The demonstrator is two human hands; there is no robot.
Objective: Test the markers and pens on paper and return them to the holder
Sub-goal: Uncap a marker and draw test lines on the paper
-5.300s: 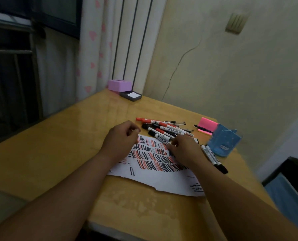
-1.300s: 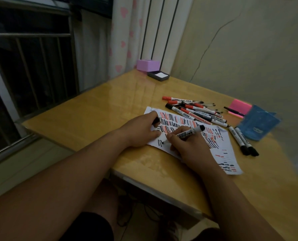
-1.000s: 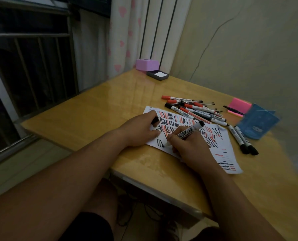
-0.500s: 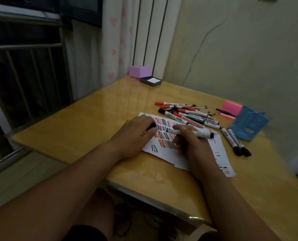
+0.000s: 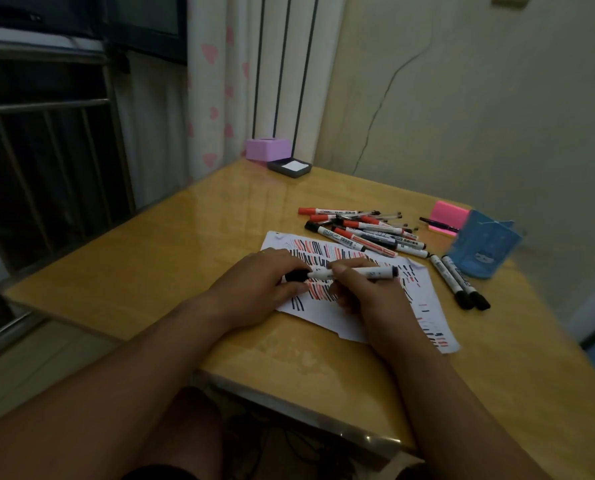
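Observation:
A white paper (image 5: pixel 424 299) covered with red and black strokes lies on the wooden table (image 5: pixel 150 271). My right hand (image 5: pixel 362 292) grips a white-barrelled black marker (image 5: pixel 375 272) held level above the paper. My left hand (image 5: pixel 265 282) pinches its black cap (image 5: pixel 296 275), which meets the marker's left end. A pile of red and black markers and pens (image 5: pixel 362 232) lies beyond the paper. Two black markers (image 5: pixel 457 280) lie side by side at the paper's right. The blue holder (image 5: pixel 483 249) stands at the far right.
A pink sticky-note pad (image 5: pixel 448 214) with a black pen (image 5: pixel 438 223) on it sits behind the holder. A purple box (image 5: pixel 266 148) and a dark ink pad (image 5: pixel 289 167) stand at the far corner by the curtain. The table's front edge runs close below my forearms.
My right hand stopped drawing strokes at the paper's left, lifted the marker and turned it level. Its tip has moved left onto the cap in my left hand.

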